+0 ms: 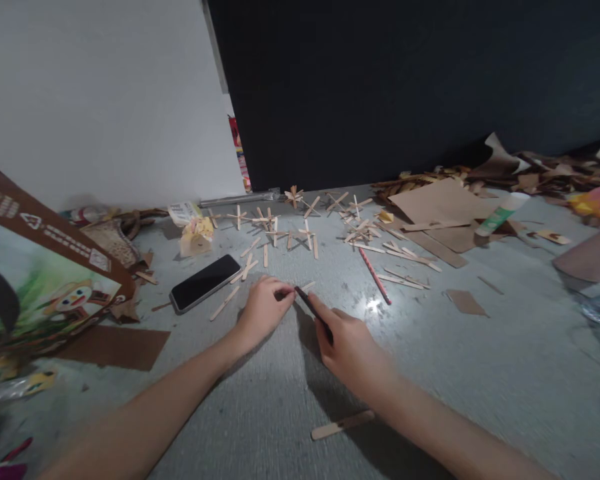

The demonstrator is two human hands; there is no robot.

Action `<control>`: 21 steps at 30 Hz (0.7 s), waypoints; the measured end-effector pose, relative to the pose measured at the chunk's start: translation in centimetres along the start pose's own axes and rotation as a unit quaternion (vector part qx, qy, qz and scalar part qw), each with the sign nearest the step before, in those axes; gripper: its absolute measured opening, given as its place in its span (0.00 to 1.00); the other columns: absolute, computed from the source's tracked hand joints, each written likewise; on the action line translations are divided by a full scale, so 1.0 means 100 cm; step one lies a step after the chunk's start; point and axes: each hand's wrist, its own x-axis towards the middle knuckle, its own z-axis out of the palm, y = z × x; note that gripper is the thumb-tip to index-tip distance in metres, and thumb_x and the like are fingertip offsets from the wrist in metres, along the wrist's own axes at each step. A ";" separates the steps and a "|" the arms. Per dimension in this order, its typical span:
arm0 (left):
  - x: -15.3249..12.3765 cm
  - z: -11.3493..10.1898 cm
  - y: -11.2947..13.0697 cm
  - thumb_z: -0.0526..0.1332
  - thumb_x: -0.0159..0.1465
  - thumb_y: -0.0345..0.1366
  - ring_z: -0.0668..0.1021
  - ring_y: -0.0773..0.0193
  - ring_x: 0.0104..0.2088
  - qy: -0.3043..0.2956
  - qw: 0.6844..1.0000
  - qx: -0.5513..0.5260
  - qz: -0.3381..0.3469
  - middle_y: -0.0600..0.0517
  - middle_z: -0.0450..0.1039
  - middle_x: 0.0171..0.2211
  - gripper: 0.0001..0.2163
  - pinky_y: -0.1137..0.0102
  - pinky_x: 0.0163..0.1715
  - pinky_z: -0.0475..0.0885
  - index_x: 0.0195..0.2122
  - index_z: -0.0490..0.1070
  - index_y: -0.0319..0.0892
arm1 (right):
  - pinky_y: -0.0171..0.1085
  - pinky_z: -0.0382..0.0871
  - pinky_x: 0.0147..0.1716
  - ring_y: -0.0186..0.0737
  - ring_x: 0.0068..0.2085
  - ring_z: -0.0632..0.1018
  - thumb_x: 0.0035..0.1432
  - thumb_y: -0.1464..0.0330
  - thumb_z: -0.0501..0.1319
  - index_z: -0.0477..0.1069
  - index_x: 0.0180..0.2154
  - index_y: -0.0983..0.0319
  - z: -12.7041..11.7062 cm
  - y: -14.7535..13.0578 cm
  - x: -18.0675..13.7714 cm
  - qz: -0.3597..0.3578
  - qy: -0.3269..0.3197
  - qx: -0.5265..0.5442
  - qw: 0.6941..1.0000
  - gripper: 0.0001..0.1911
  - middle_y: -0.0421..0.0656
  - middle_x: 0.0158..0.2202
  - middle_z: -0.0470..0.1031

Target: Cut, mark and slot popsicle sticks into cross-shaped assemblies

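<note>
My left hand (266, 305) is closed in a pinch near the middle of the table. It appears to hold a wooden craft stick (309, 286), mostly hidden, whose pale end shows past the fingertips. Wrapped round a slim dark tool (307, 303) is my right hand (353, 347), its index finger stretched along the top. The tool's tip meets the left fingertips; whether it is a knife or a pen I cannot make out. A loose craft stick (343, 425) lies below my right hand. Crossed craft sticks (307, 235) stand and lie beyond both hands.
A phone (205, 283) lies left of my left hand. Further right are a red patterned pencil (375, 275), a glue stick (503, 215) and cardboard pieces (437, 203). A printed bag (55, 267) stands at the left. A dark panel (405, 87) rises behind the table.
</note>
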 end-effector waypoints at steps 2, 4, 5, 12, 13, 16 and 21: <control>0.000 0.000 0.000 0.67 0.64 0.30 0.80 0.56 0.39 0.000 1.000 -0.007 -0.001 0.49 0.83 0.32 0.06 0.64 0.40 0.74 0.30 0.83 0.45 | 0.37 0.66 0.29 0.45 0.30 0.79 0.67 0.73 0.50 0.64 0.69 0.65 0.002 0.000 0.000 0.002 0.000 -0.007 1.000 0.31 0.50 0.34 0.80; 0.000 0.000 0.000 0.67 0.63 0.30 0.80 0.56 0.39 -0.002 1.000 -0.012 -0.002 0.49 0.83 0.31 0.06 0.64 0.40 0.75 0.30 0.83 0.45 | 0.36 0.66 0.28 0.44 0.30 0.78 0.66 0.73 0.50 0.64 0.69 0.64 0.003 0.000 0.000 0.005 0.004 -0.010 1.000 0.31 0.49 0.33 0.80; 0.000 0.000 0.000 0.67 0.63 0.30 0.80 0.56 0.40 -0.002 1.000 -0.012 -0.003 0.49 0.83 0.31 0.06 0.64 0.40 0.75 0.30 0.83 0.45 | 0.36 0.66 0.28 0.43 0.30 0.78 0.66 0.73 0.51 0.65 0.69 0.64 0.003 0.000 0.000 0.005 0.005 -0.009 1.000 0.31 0.49 0.33 0.79; -0.001 0.001 0.001 0.68 0.63 0.29 0.81 0.55 0.40 -0.001 1.000 -0.001 -0.014 0.49 0.83 0.31 0.06 0.64 0.41 0.75 0.31 0.83 0.45 | 0.36 0.64 0.28 0.44 0.30 0.79 0.65 0.74 0.52 0.66 0.68 0.64 0.003 -0.001 0.000 0.014 0.003 -0.011 1.000 0.31 0.49 0.33 0.79; -0.001 0.001 0.001 0.68 0.63 0.29 0.81 0.55 0.40 0.000 1.000 -0.001 -0.014 0.49 0.83 0.31 0.06 0.64 0.41 0.75 0.31 0.83 0.45 | 0.36 0.64 0.28 0.44 0.29 0.79 0.65 0.74 0.52 0.66 0.68 0.64 0.003 -0.001 0.000 0.015 0.002 -0.010 1.000 0.31 0.49 0.33 0.79; -0.001 0.001 0.002 0.68 0.63 0.29 0.81 0.55 0.39 0.002 1.000 -0.002 -0.014 0.49 0.83 0.31 0.06 0.64 0.40 0.75 0.31 0.83 0.44 | 0.36 0.64 0.28 0.44 0.29 0.78 0.65 0.73 0.51 0.66 0.68 0.64 0.003 -0.001 0.000 0.012 0.003 -0.004 1.000 0.31 0.49 0.33 0.79; 0.000 0.000 0.002 0.68 0.63 0.29 0.81 0.55 0.40 -0.002 1.000 -0.005 -0.013 0.49 0.83 0.31 0.06 0.64 0.40 0.75 0.31 0.83 0.44 | 0.35 0.64 0.27 0.43 0.29 0.79 0.66 0.73 0.51 0.66 0.67 0.63 0.002 0.000 0.000 0.001 0.010 -0.009 1.000 0.30 0.49 0.32 0.79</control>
